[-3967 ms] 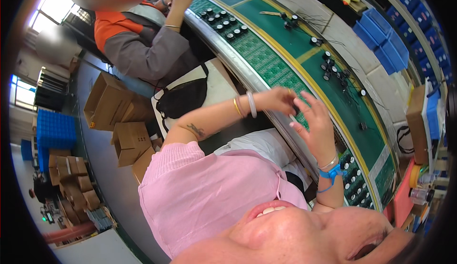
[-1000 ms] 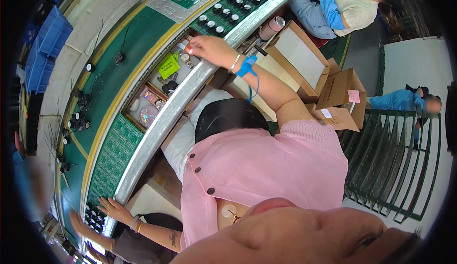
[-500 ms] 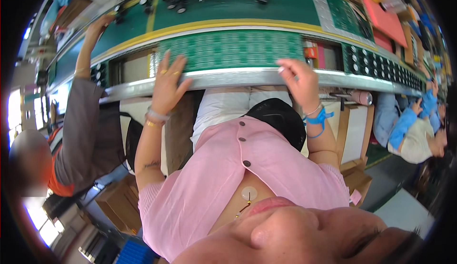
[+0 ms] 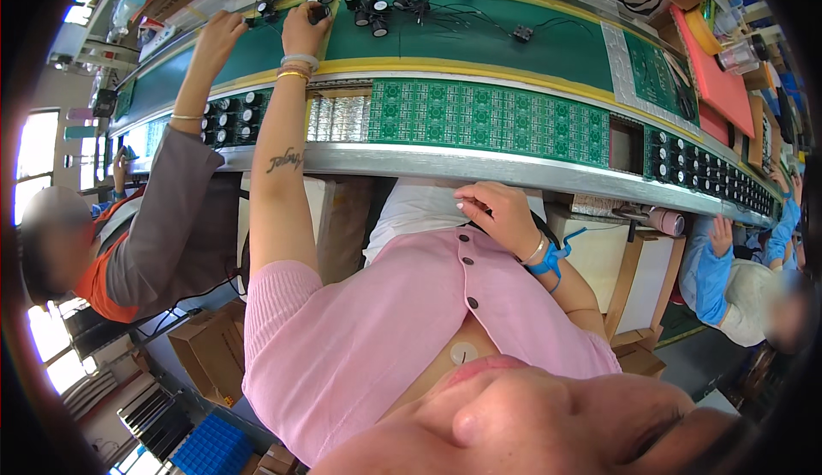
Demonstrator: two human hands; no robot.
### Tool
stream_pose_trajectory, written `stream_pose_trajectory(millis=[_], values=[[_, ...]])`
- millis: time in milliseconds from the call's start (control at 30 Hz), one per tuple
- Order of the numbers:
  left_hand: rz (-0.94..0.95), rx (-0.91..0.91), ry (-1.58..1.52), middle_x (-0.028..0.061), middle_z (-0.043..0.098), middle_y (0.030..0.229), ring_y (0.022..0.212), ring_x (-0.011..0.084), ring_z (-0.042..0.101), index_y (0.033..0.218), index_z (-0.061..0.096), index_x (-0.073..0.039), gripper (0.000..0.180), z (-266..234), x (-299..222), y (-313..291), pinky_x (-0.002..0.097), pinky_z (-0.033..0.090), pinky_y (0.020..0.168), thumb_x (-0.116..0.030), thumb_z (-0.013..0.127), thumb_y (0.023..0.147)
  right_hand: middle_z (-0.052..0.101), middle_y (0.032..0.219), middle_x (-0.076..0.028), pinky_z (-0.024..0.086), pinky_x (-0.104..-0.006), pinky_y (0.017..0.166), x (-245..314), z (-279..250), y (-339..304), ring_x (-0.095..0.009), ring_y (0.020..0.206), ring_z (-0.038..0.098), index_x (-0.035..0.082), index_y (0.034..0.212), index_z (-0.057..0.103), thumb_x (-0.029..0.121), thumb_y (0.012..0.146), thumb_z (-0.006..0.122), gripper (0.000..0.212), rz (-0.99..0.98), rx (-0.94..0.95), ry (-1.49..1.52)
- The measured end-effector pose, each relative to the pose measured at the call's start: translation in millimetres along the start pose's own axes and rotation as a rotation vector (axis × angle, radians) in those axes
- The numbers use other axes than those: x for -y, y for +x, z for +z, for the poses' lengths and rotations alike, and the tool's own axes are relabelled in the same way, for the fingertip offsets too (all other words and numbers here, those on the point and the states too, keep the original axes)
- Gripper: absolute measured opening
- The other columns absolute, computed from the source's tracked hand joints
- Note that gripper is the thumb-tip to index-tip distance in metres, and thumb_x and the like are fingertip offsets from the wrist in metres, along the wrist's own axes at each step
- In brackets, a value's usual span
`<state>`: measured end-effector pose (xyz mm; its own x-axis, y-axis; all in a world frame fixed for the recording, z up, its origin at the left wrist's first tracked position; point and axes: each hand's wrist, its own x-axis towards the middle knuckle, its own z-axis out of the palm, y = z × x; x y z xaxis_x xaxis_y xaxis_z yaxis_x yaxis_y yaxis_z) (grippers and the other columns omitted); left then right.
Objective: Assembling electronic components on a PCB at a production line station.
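Reaching further than half a second ago, left hand (image 4: 306, 19) now pinches a black capacitor (image 4: 318, 12) upper left on the green belt (image 4: 479, 42); right hand (image 4: 497, 214), off the metal rail (image 4: 514, 175), hangs loosely curled, empty.

A conveyor belt (image 4: 479, 42) crosses the upper frame with round parts (image 4: 370, 11) on it at upper centre, a panel of circuit boards (image 4: 488, 119) just below, and cardboard boxes (image 4: 210, 351) at lower left.
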<state>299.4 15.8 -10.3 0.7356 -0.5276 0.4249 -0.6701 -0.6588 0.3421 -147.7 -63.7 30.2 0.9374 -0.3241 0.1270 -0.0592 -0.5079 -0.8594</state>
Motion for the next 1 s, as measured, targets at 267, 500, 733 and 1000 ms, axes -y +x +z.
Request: stream_pose_trajectory(millis=[267, 500, 733, 1000], values=[[-0.135, 0.116, -0.986, 0.0065, 0.056, 0.09, 0.081, 0.0148, 0.058, 0.094, 0.061, -0.003, 0.025, -93, -131, -112, 0.027, 0.05, 0.071, -0.002, 0.074, 0.072, 0.06, 0.102, -0.009, 0.05, -0.027, 0.067, 9, 10, 64, -0.014, 0.078, 0.058, 0.004, 0.114, 0.053, 0.007, 0.082, 0.063, 0.034, 0.06, -0.06, 0.563], [0.406, -0.095, -0.413, 0.007, 0.054, 0.09, 0.077, 0.0244, 0.057, 0.096, 0.063, -0.009, 0.04, -107, -156, -193, 0.034, 0.049, 0.064, -0.004, 0.077, 0.059, 0.05, 0.113, -0.005, 0.046, -0.0238, 0.082, 7, 35, 89, -0.01, 0.099, 0.05, 0.0, 0.123, 0.044, 0.01, 0.088, 0.058, 0.039, 0.066, 0.152, 0.964], [0.56, 0.156, -0.47, 0.0086, 0.055, 0.103, 0.093, 0.0277, 0.055, 0.108, 0.06, -0.01, 0.048, -108, -175, -182, 0.0375, 0.047, 0.078, -0.014, 0.077, 0.064, 0.056, 0.113, -0.008, 0.052, -0.0276, 0.082, -22, -9, 42, -0.015, 0.098, 0.058, 0.0, 0.123, 0.046, 0.013, 0.09, 0.056, 0.037, 0.267, -0.057, 1.088], [0.365, 0.191, -0.325, 0.0081, 0.059, 0.109, 0.112, 0.0331, 0.048, 0.099, 0.063, -0.007, 0.032, -70, -157, -212, 0.0436, 0.041, 0.092, -0.012, 0.074, 0.07, 0.06, 0.101, -0.005, 0.05, -0.0259, 0.078, -57, -145, -17, -0.014, 0.086, 0.061, 0.0, 0.116, 0.053, 0.003, 0.084, 0.059, 0.033, 0.365, -0.351, 0.457]])
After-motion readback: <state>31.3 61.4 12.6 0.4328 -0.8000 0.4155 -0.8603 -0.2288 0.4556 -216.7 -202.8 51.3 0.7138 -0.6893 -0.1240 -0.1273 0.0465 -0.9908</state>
